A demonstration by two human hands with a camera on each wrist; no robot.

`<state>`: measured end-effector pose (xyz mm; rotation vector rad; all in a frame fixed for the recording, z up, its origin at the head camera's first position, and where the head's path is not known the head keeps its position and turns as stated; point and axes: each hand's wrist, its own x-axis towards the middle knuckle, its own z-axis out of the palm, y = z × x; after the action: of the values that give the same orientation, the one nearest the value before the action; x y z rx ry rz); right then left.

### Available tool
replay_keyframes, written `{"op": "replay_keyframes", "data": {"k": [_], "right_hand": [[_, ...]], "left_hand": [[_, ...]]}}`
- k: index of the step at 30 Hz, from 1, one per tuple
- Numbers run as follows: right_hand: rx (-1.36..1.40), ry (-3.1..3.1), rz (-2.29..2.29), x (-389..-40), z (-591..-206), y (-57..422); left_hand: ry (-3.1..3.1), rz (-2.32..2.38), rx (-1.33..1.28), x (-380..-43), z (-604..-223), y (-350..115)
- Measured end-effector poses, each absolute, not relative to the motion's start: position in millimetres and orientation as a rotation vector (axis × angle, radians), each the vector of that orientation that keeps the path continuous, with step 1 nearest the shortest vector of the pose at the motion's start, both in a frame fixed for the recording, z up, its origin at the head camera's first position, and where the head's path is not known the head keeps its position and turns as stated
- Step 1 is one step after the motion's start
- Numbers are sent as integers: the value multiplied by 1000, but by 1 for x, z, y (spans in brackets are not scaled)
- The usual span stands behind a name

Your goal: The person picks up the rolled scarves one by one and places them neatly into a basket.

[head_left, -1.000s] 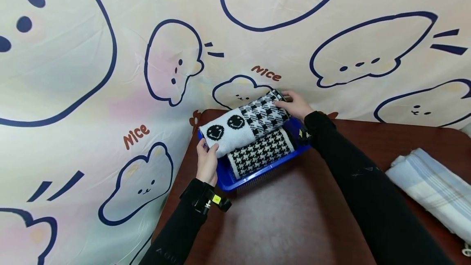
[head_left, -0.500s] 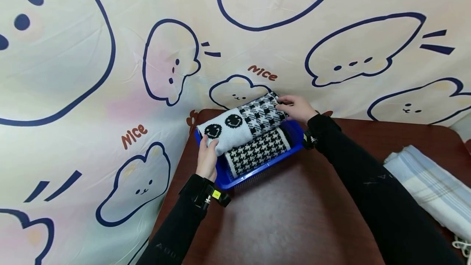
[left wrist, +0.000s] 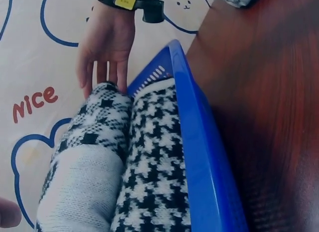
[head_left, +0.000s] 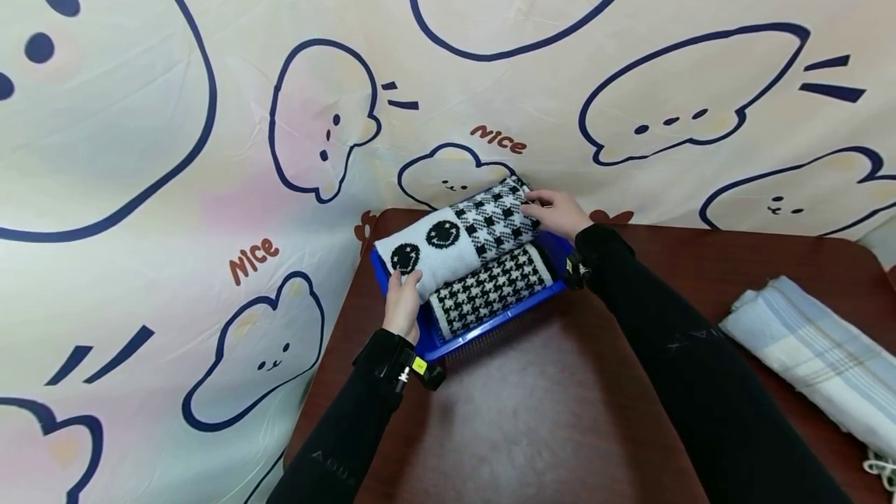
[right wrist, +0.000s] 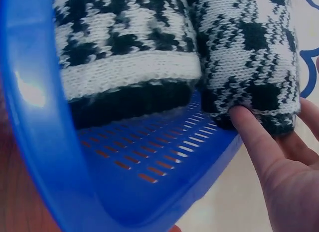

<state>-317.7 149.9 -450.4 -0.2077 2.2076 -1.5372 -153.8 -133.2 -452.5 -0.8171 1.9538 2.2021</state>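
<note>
Cartoon backdrop (head_left: 518,92) behind brown table (head_left: 504,426); blue basket (head_left: 490,327) mid-frame, striped cloth (head_left: 815,364) well apart at lower right. Smiley-patterned roll (head_left: 458,250), centre, sits a touch lower at its left end than half a second ago, along basket's far side; houndstooth roll (head_left: 491,290) takes up the near side. Left hand (head_left: 402,311), shifted slightly right and down, pinches its left end; right hand (head_left: 558,213) grips its upper-right end.

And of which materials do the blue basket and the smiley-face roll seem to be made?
Blue basket: probably plastic, smooth and glossy, judging by its bright highlights. Smiley-face roll: knitted fabric, matte, with visible stitches; whether wool or acrylic, I cannot tell.
</note>
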Motion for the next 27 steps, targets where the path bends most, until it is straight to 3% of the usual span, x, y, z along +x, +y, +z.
{"op": "replay_keyframes", "data": {"k": [14,27], "right_hand": [[-259,2120,-1650,-307,-426,184],[-279,2179,-1660,-278,-407,204]], "left_hand": [[2016,2239,-705,-138,-424,-143],[1957,2344,-528,-132,-406,-125]]}}
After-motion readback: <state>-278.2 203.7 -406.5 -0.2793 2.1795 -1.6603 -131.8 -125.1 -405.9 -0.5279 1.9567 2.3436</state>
